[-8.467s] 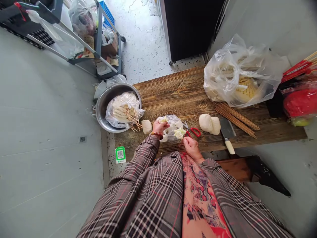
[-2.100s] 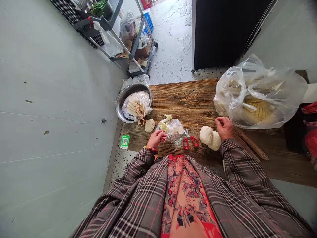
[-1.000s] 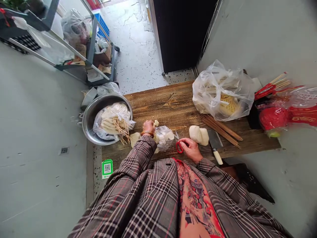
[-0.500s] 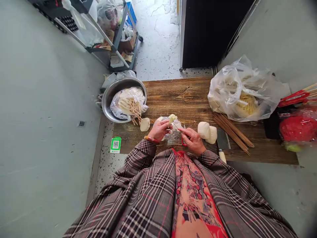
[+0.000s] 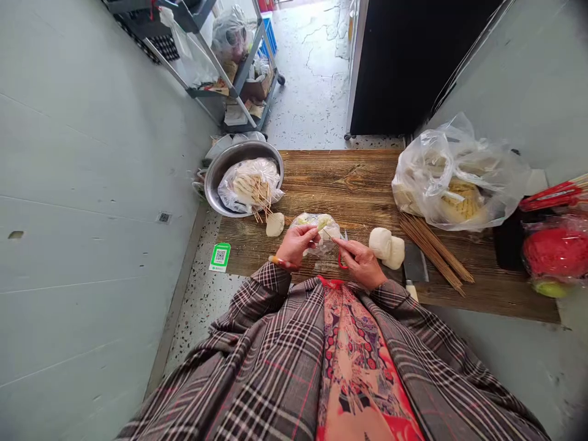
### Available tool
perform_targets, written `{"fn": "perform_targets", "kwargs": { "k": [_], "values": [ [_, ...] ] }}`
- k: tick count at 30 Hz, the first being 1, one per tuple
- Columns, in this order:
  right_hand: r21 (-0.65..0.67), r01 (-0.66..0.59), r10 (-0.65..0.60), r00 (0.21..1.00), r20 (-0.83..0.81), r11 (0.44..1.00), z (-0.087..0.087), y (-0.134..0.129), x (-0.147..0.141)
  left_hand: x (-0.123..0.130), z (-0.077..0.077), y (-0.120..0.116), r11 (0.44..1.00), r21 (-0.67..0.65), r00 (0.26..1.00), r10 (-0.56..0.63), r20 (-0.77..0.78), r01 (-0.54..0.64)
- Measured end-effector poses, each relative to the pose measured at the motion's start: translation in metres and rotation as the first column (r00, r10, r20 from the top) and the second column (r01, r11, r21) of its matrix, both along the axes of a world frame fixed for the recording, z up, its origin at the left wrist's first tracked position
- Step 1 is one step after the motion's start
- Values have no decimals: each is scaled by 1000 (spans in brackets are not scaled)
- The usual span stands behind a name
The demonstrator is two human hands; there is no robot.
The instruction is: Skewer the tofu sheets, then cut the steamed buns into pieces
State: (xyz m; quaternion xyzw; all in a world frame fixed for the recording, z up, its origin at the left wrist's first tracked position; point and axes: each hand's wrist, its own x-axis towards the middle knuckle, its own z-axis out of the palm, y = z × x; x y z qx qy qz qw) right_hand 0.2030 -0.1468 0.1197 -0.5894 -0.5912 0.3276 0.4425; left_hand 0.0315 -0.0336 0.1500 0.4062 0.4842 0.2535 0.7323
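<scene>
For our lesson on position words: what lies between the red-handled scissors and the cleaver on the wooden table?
In the head view, the right hand and two whitish blocks come between the scissors and the cleaver.

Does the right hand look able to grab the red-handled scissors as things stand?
Probably not straight away: the scissors lie close by, partly hidden behind the right hand, but it is busy holding a thin stick.

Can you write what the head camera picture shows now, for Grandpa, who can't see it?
A left hand pinches a pale piece of food over a wooden table while the right hand holds a thin stick toward it. A metal bowl with skewered food stands on the left; a cleaver lies on the right.
</scene>
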Motion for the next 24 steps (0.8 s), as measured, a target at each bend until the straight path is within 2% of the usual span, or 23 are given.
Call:
{"fn": "perform_targets", "kwargs": {
  "k": [5, 10, 17, 21, 24],
  "values": [
    [11, -22, 21, 997, 81, 1000, 5, -3, 5, 3, 3, -4, 994, 107, 998, -26, -63, 33],
    [16, -28, 25, 988, 155, 999, 3, -6, 10, 5, 4, -6, 988, 129, 995, -82, -64, 90],
    [37, 47, -50, 995, 82, 998, -7, -5, 1, 7, 0, -3, 974, 167, 984, -138, -116, 156],
    [39, 94, -96, 994, 44, 995, -11, 2, -5, 12, -6, -9, 948, 194, 963, -225, -148, 251],
    [17, 112, -112, 993, 26, 994, -14, 6, -7, 15, -11, -16, 955, 163, 965, -230, -127, 249]
  ]
}}
